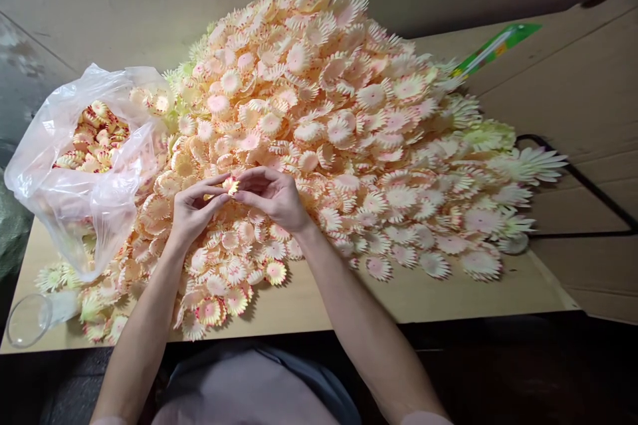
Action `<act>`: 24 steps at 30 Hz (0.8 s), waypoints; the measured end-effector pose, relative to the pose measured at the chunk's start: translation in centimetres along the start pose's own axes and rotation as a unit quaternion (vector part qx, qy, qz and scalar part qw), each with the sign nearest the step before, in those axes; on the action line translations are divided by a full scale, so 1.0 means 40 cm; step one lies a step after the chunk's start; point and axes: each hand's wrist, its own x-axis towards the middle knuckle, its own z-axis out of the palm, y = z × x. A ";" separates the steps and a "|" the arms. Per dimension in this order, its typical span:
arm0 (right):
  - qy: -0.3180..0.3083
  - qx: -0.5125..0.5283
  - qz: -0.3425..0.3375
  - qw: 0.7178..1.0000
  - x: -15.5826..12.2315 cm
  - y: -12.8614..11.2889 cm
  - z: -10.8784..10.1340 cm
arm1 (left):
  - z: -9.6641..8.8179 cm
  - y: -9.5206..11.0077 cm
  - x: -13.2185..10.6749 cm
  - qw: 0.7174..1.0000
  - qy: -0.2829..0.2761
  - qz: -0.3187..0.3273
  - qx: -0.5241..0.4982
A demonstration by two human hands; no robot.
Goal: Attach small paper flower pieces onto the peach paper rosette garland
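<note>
My left hand (pixel 193 207) and my right hand (pixel 273 195) meet over the near side of a big heap of peach and cream fabric flower heads (pixel 349 126). Between the fingertips of both hands sits one small flower head (pixel 230 186), pinched from the left and from the right. Both wrists rest over loose flowers at the heap's near edge. The heap covers most of the light wooden tabletop (pixel 423 295).
A clear plastic bag (pixel 74 166) holding more flower heads lies at the left. A clear plastic cup (pixel 27 320) lies on its side at the near left corner. Cardboard sheets (pixel 583 93), a green packet (pixel 496 46) and a black metal frame (pixel 588 189) are at the right.
</note>
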 end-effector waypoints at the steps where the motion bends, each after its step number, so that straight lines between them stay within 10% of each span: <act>1: 0.005 -0.002 0.001 1.000 0.000 0.000 0.000 | 0.000 0.001 0.000 1.000 -0.002 -0.005 -0.003; 24: 0.043 -0.080 -0.040 0.995 0.005 0.002 0.001 | 0.009 -0.001 -0.001 0.993 0.004 -0.073 -0.090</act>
